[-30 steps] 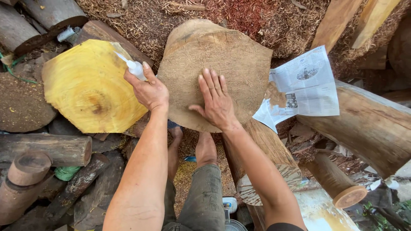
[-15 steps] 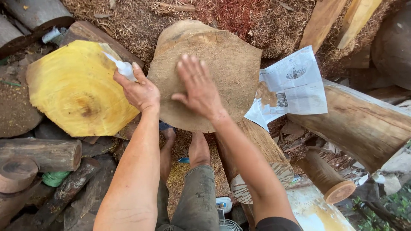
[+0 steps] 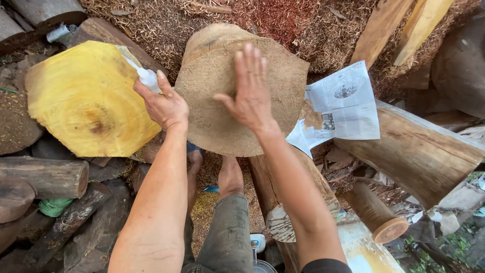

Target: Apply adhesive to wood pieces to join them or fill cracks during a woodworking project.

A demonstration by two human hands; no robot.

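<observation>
Left hand is clamped on a small white plastic bottle; right hand, fingers spread, lies flat on the round grey-brown wood slab at centre. Risk, as judged: the slab appears propped on loose logs above bare feet, so pressure could tip it; rough grain may splinter the palm.

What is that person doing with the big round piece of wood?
The person's right hand lies flat, fingers spread, on the brown wood slab. The left hand grips a small white bottle beside the yellow wood slab. A newspaper lies on a log, with sawdust behind.
</observation>
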